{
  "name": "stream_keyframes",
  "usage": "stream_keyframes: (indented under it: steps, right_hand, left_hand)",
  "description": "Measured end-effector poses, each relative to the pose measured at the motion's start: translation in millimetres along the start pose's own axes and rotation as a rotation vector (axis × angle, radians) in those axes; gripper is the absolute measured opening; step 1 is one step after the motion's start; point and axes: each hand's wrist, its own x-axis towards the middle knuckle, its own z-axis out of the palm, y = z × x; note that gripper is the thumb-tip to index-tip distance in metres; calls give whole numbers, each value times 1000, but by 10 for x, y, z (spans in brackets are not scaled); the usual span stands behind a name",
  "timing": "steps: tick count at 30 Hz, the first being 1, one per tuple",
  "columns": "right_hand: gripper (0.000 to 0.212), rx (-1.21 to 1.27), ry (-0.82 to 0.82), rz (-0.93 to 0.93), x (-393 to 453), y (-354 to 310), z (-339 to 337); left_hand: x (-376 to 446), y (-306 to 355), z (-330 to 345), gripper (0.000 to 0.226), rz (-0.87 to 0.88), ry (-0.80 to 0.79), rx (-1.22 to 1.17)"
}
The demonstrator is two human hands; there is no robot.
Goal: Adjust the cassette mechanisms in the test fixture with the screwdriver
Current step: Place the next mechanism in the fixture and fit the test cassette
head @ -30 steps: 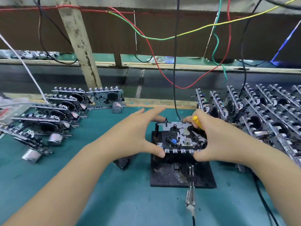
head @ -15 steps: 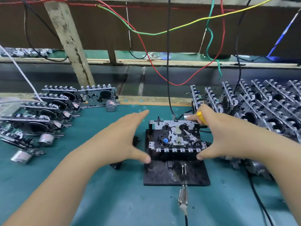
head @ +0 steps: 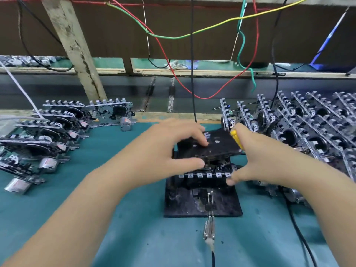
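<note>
On the teal bench, left hand gripping a tilted black plate over the test fixture, right hand curled around a yellow screwdriver, thumb at the cassette mechanism.

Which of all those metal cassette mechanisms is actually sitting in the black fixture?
The metal cassette mechanism between both hands, on the black test fixture; the others sit in rows at the sides.

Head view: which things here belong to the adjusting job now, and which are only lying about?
In the job:
- test fixture, black base
- cassette mechanism sitting in it
- black plate tilted over the mechanism, left hand holding it
- yellow screwdriver in right hand

Lying about:
- mechanisms at left
- mechanisms at right
- hanging wires
</note>
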Motion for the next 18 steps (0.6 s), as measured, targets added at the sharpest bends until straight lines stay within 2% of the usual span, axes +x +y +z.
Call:
stream_keyframes:
  steps: [3,4,7,10,13,18]
  right_hand:
    - [79,64,50,-69,-176,47,-14]
    - [69,101,122,-124,-232,43,-6]
    - [42,244,341,-253,-298,-66,93]
    - [39,428,450,-194,-217,-130,276]
    - [31,618,465,-142,-175,-92,373]
    - [25,722,494,-130,-174,-95,414]
  left_hand:
    - [82,-76,129,30,-11,-49,153]
    - [65,-110,154,33,-26,-52,157]
    - [18,-146,203,56,-32,-90,173]
    - [-8,-163,178,74,-19,-134,191]
    - [-6,-160,139,66,-4,-153,217]
    - [-27,-148,206,53,33,-53,224]
